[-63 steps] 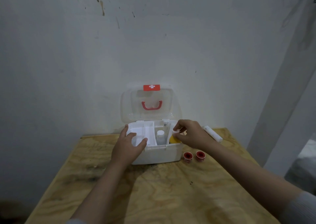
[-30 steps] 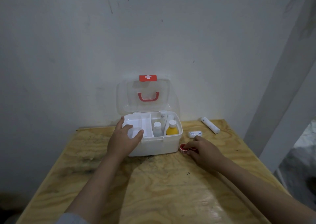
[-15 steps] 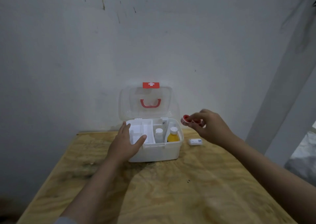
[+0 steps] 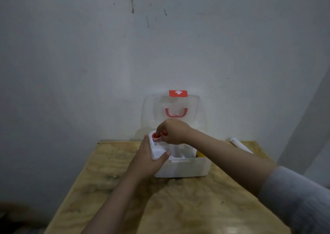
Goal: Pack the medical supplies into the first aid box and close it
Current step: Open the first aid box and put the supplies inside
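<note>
A white first aid box (image 4: 185,167) stands open on the wooden table (image 4: 160,207), its clear lid (image 4: 175,108) with red handle and red cross label leaning back against the wall. My left hand (image 4: 150,160) grips the box's front left corner and inner tray. My right hand (image 4: 171,131) hovers over the back left tray compartment, pinching two small red tape rolls (image 4: 158,136). A yellow bottle (image 4: 200,154) peeks out inside the box at the right, mostly hidden by my right forearm.
A white rolled bandage (image 4: 239,144) lies at the table's back right, near the wall. The grey wall runs directly behind the box. The table's left edge slants down toward the near left.
My right hand picked the two red tape rolls off the table beside the box, lifted them and carried them left over the tray. My left hand stayed on the box.
</note>
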